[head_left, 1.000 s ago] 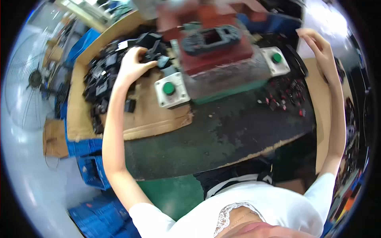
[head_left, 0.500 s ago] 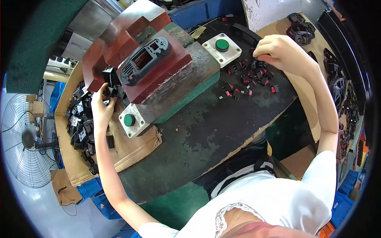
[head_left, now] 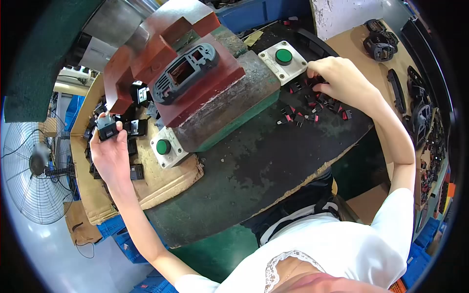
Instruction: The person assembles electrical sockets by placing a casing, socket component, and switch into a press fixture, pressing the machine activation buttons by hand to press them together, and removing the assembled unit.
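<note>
My left hand grips a small black part between thumb and fingers, above the cardboard tray of black parts. My right hand is bent down over the pile of small black and red parts on the dark table. Its fingers are curled close together, and what they hold, if anything, is hidden. Between the hands, a grey plastic housing with a rectangular opening lies on the red block of the machine.
Two white boxes with green buttons, one at left and one at right, flank the machine base. More dark housings lie on cardboard at the far right. A fan stands at the left.
The view has swung round. My left hand has pulled back from the machine's left side with a black part in its fingers. My right hand has come down to the small parts.
</note>
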{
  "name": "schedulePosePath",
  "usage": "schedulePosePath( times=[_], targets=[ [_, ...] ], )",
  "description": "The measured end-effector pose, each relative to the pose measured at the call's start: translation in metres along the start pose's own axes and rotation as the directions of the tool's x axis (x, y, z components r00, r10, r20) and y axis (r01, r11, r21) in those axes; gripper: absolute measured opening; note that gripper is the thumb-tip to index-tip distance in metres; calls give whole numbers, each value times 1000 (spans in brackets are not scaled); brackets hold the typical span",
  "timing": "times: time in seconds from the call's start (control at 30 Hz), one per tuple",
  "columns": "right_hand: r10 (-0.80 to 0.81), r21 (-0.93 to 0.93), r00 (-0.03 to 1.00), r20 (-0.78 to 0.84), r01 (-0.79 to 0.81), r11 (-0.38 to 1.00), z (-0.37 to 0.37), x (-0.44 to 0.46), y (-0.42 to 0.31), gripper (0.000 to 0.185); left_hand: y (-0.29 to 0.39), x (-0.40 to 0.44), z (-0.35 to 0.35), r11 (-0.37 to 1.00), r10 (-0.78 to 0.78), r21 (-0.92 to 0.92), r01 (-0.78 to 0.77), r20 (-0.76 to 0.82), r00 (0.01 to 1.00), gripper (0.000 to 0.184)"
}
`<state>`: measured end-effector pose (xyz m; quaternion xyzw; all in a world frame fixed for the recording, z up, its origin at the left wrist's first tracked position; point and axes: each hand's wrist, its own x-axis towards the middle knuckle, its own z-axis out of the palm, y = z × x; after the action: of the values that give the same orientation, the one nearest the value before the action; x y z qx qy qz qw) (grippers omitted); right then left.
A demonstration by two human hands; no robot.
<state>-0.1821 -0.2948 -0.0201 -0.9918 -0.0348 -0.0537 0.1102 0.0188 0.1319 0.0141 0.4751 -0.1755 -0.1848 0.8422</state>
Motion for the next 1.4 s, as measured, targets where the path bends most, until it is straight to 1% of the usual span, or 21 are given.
schedulePosePath(
  times=[0.2, 0.3, 0.37, 0.43, 0.5, 0.67, 0.7, 0.77, 0.83, 0.87, 0.93, 0.97, 1.03, 1.07, 1.1, 1.13, 1.17, 1.23, 1.3, 1.33, 1.4],
  targets=[
    [-46, -14, 997, -58, 45, 999, -7, -3, -1, 24, 0, -7, 29, 983, -66, -172, 67, 9, 998, 39],
    [51, 259, 999, 9, -52, 965, -24, -5, -4, 21, -3, -19, 43, 995, -35, -91, 28, -80, 996, 38],
    [71, 556, 997, -23, -46, 830, -31, -4, -4, 22, -6, -27, 49, 952, 90, 306, -24, -202, 975, 44],
    [62, 605, 998, 1, -50, 795, -34, -3, 3, 24, 1, -31, 65, 903, 51, 429, 1, -111, 992, 52],
    [22, 725, 993, -119, 72, 685, -32, 1, 6, 22, 2, -39, 82, 649, 21, 760, 28, -55, 998, 56],
    [-47, 678, 962, -269, 224, 700, -32, 28, 2, 4, -18, -31, 76, 557, 144, 797, -234, 184, 972, 62],
    [-100, 659, 939, -329, 304, 688, -31, 36, -1, 5, -21, -27, 65, 437, 179, 872, -220, 155, 972, 57],
    [-36, 706, 942, -332, 274, 653, -32, 50, -14, 7, -26, -10, 83, 525, 162, 820, -227, 166, 973, 47],
    [-145, 623, 883, -446, 422, 659, -27, 72, -17, 7, -28, 0, 79, 378, 156, 908, -183, 133, 979, 38],
    [-389, 536, 556, -735, 827, 171, -6, 119, -16, 11, -37, 8, 71, 409, 183, 879, -244, 182, 966, 34],
    [-364, 283, 130, -922, 868, -408, 10, 166, -31, 11, -40, 13, 74, 466, 153, 859, -212, 158, 976, 32],
    [-306, 489, 439, -845, 865, -109, 7, 154, -31, 10, -41, 15, 80, 549, 133, 811, -200, 152, 979, 31],
    [-87, 813, 910, -406, 403, 420, -12, 125, -47, 8, -48, 22, 90, 616, 162, 756, -223, 156, 974, 30],
    [-336, 691, 669, -663, 719, 68, 13, 160, -36, 9, -53, 26, 95, 634, 203, 711, -305, 228, 952, 29],
    [-196, 797, 830, -522, 557, 236, 3, 142, -44, 11, -54, 29, 98, 646, 247, 659, -386, 298, 922, 29],
    [-44, 874, 937, -347, 340, 348, -8, 124, -53, 13, -50, 27, 104, 531, 142, 814, -234, 187, 972, 31],
    [-47, 873, 937, -347, 341, 349, -7, 126, -54, 13, -51, 28, 105, 531, 145, 814, -235, 186, 972, 31],
    [-57, 889, 940, -336, 337, 311, -3, 131, -57, 15, -54, 33, 109, 127, 252, 876, -466, 426, 869, 33],
    [-59, 873, 927, -369, 368, 321, 4, 147, -57, 15, -61, 41, 105, 112, 292, 826, -552, 504, 813, 35],
    [-303, 713, 698, -649, 697, 75, 14, 172, -56, 17, -62, 43, 104, 64, 298, 829, -556, 516, 803, 35],
    [-423, 453, 327, -845, 858, -243, 20, 175, -49, 18, -61, 45, 103, 14, 303, 831, -557, 527, 794, 35]
  ],
)
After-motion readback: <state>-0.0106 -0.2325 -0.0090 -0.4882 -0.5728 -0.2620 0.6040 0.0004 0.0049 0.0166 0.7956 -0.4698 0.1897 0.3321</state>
